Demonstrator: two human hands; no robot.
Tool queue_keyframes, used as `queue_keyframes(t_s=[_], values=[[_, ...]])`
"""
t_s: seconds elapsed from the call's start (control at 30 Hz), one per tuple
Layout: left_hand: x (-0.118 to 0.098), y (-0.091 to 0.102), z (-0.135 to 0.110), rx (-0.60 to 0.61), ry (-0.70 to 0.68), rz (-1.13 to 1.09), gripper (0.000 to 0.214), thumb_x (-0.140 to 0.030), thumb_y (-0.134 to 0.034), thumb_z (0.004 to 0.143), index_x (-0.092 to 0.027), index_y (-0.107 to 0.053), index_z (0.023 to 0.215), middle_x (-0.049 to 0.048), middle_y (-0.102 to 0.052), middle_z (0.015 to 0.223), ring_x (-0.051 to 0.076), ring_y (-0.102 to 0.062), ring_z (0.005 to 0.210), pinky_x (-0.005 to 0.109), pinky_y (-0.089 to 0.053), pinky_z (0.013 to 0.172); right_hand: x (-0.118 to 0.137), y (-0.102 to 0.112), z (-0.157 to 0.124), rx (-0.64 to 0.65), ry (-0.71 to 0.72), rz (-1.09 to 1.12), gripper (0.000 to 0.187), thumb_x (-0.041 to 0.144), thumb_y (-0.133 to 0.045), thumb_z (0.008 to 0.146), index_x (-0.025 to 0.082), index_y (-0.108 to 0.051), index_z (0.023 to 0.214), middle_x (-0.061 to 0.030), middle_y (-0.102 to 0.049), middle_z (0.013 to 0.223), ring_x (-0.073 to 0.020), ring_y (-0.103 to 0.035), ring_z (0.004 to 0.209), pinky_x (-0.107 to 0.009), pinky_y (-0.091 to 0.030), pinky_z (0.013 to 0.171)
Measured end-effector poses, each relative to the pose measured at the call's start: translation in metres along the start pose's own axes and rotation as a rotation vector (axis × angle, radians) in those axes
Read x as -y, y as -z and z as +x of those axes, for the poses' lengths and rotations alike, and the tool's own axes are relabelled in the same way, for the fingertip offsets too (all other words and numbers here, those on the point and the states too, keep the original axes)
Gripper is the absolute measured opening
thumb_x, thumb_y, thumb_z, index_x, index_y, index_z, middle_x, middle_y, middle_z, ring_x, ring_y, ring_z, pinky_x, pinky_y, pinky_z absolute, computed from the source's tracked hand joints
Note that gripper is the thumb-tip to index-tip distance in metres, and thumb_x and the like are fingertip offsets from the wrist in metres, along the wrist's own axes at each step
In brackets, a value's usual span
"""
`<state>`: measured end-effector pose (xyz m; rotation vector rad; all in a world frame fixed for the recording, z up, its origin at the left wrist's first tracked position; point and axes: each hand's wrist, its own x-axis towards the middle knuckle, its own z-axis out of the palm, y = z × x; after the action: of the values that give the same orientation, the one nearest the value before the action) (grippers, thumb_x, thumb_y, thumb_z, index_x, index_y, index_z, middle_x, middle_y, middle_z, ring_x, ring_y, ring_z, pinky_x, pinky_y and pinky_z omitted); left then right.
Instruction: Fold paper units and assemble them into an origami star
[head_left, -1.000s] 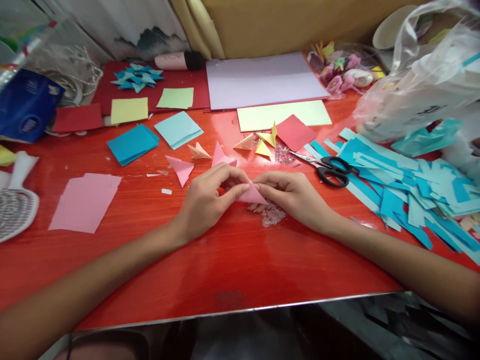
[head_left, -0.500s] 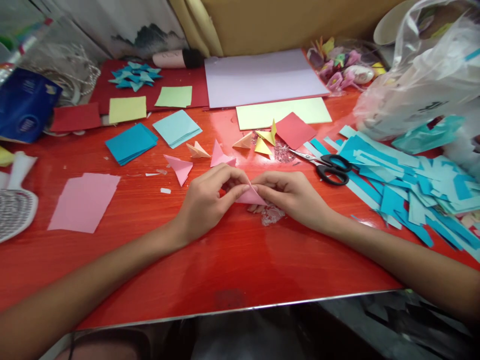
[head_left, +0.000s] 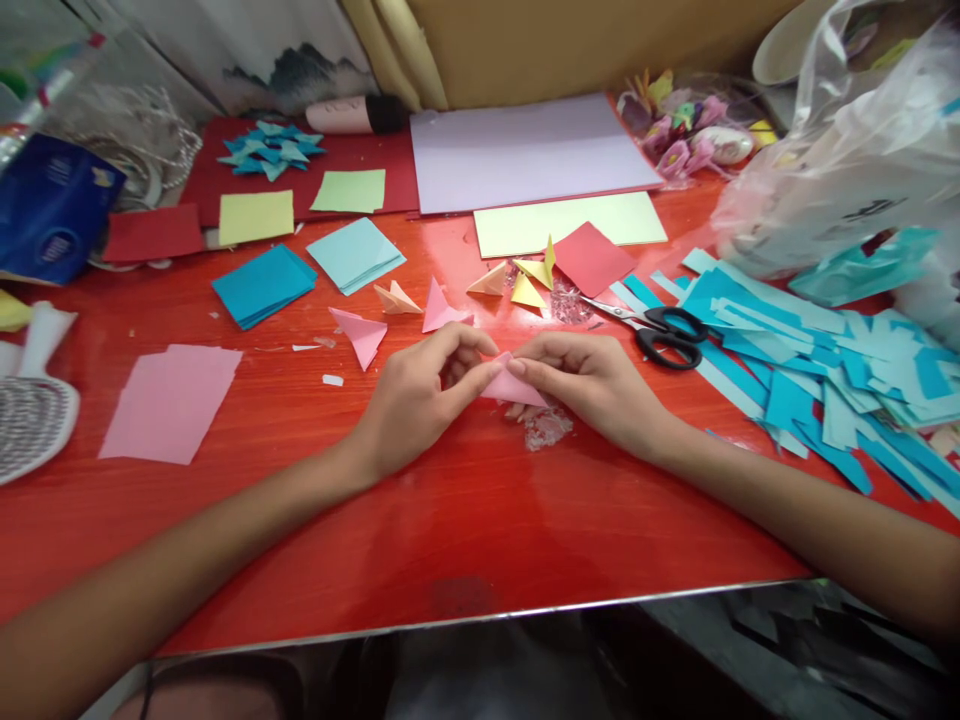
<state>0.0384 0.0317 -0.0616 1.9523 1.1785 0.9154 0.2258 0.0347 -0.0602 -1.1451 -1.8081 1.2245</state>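
Pinching the folded pink paper (head_left: 514, 390) above the table (head_left: 450, 540), the left hand (head_left: 416, 400) and right hand (head_left: 589, 385) have fingers clamped on its upper edge; it has shifted slightly rightward, suggesting the folding remains unfinished.

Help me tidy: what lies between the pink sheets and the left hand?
Between pink sheets and left hand, the head view shows a small white scrap on the tabletop, with thinner bits farther back.

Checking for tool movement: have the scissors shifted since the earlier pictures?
No: the scissors lie where they did, tips beside the red paper square.
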Motion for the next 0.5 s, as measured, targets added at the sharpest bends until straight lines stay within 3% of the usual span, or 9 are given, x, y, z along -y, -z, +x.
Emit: queue_keyframes(t_s=[0.13,0.3,0.5], values=[[0.0006,0.0025,0.0008,0.052,0.02,0.04,0.018,-0.032,-0.053,0.087,-0.018,-0.057,0.077,-0.0028,-0.057,0.066,0.008,-0.048,0.058,0.021,-0.038,0.054,0.0007,0.0002,0.0012,-0.002,-0.041,0.068,0.022,0.034,-0.056,0.085,0.015,-0.064,0.079,-0.0009,-0.061,0.072,-0.0096,-0.053,0.061,-0.022,-0.038,0.052],[0.001,0.0027,0.0018,0.015,0.017,0.023,0.016,-0.029,-0.053,0.087,-0.018,-0.055,0.076,-0.0036,-0.055,0.065,0.007,-0.046,0.056,0.02,-0.037,0.054,0.0025,0.0,0.0008,0.181,-0.145,0.271,0.019,0.032,-0.056,0.085,0.015,-0.058,0.077,-0.0029,-0.066,0.069,-0.0136,-0.065,0.065,-0.025,-0.051,0.061],[0.0001,0.005,0.0037,0.169,0.078,-0.009,0.019,-0.033,-0.051,0.088,-0.016,-0.057,0.081,-0.0031,-0.055,0.064,0.008,-0.048,0.057,0.02,-0.037,0.055,0.0031,0.0006,0.0021,0.165,-0.175,0.248,0.02,0.032,-0.057,0.085,0.014,-0.057,0.075,-0.0027,-0.067,0.063,-0.011,-0.064,0.055,-0.02,-0.051,0.052]])
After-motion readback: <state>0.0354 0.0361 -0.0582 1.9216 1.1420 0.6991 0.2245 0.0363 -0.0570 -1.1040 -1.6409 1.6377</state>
